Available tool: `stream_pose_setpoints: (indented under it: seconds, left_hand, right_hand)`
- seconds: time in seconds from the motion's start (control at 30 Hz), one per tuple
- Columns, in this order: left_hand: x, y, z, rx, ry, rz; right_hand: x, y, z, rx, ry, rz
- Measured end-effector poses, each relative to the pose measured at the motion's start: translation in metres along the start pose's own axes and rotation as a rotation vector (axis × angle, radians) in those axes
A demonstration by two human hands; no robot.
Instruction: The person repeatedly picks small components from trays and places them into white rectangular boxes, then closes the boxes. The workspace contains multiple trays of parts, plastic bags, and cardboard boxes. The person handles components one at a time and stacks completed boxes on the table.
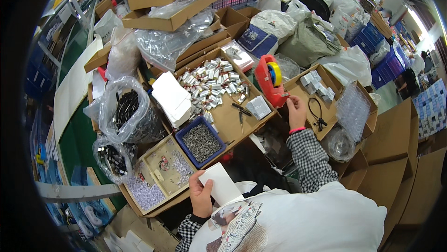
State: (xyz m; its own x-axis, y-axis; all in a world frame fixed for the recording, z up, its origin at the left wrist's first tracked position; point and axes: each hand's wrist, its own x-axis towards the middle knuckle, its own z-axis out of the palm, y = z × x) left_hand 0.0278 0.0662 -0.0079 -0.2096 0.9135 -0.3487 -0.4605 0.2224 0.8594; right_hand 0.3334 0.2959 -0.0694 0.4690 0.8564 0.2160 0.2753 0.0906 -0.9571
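Note:
My left hand (200, 197) is close to my body, its thumb and fingers closed on a flat white card piece (220, 185). The piece has a pale, thicker-looking edge; whether it is a folded box or stacked card I cannot tell. My right hand (296, 112) reaches out to a red tape dispenser (265, 80) with a yellow-cored roll (274, 74). Its thumb and index finger pinch at the dispenser's cutting end, where the clear tape is too thin to make out. Beside the dispenser lies a block of small silvery-grey pieces (258, 107).
A cardboard tray holds many silver battery-like pieces (214, 82), white cards (172, 99) and a screwdriver (241, 122). Nearer are a blue bin of screws (200, 143) and a divided tray (158, 170) of small pale parts. A black cable (316, 113) lies in the right tray.

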Motion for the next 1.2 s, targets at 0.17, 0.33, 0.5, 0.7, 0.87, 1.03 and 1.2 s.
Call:
stream_pose_setpoints:
  seconds: [0.17,0.33,0.5,0.7,0.87,1.03,1.2]
  left_hand:
    - [0.007,-0.003,0.008,0.039,-0.033,0.025]
    - [0.011,-0.005,0.015,0.025,-0.078,0.034]
    - [0.014,-0.005,0.02,0.036,-0.082,0.055]
    - [0.016,-0.004,0.023,0.051,-0.098,0.047]
    - [0.018,-0.004,0.023,0.057,-0.103,0.041]
    - [0.017,-0.002,0.022,0.1,-0.144,0.04]
    - [0.013,0.005,0.021,0.124,-0.122,0.056]
  right_hand:
    - [0.061,0.015,-0.011,-0.319,-0.3,-0.048]
    - [0.073,0.011,-0.009,-0.352,-0.374,-0.16]
    - [0.067,0.007,-0.002,-0.228,-0.302,-0.021]
    - [0.052,-0.018,-0.015,0.113,-0.333,0.434]
    - [0.027,-0.027,-0.027,0.271,-0.343,0.634]
    - [0.019,-0.016,-0.029,0.37,-0.343,0.67]
    - [0.011,0.007,-0.015,0.512,-0.265,0.658]
